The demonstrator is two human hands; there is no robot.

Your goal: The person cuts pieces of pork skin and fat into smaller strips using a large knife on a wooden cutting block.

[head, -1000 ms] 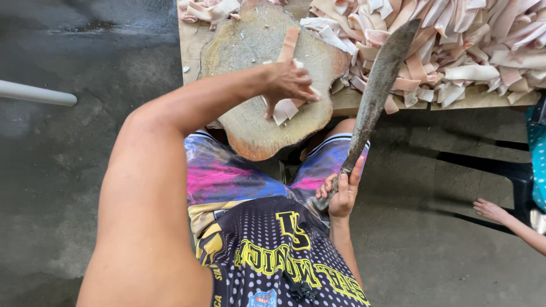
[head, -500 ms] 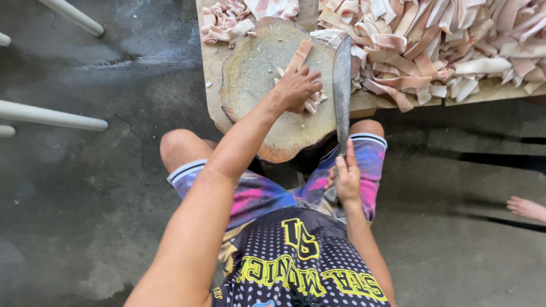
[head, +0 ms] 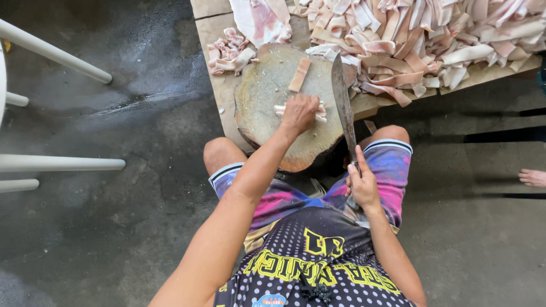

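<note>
**Left hand on the strips, right hand on the knife**

Your left hand [head: 300,112] is curled, fingers bent down onto a small bundle of pale meat strips [head: 318,111] at the middle of the round chopping block [head: 264,96]; the strip ends poke out at 3 o'clock and 9 o'clock of your knuckles. Your right hand [head: 362,186] is closed around the handle of the long knife [head: 343,108], low over your lap, with the blade running up toward 12 o'clock, just beside the bundle at its 3 o'clock. One loose strip [head: 300,74] lies on the block at 12 o'clock of your left hand. The block sits on the wooden surface [head: 223,94]. A big heap of cut strips [head: 432,40] covers the surface at 2 o'clock.
</note>
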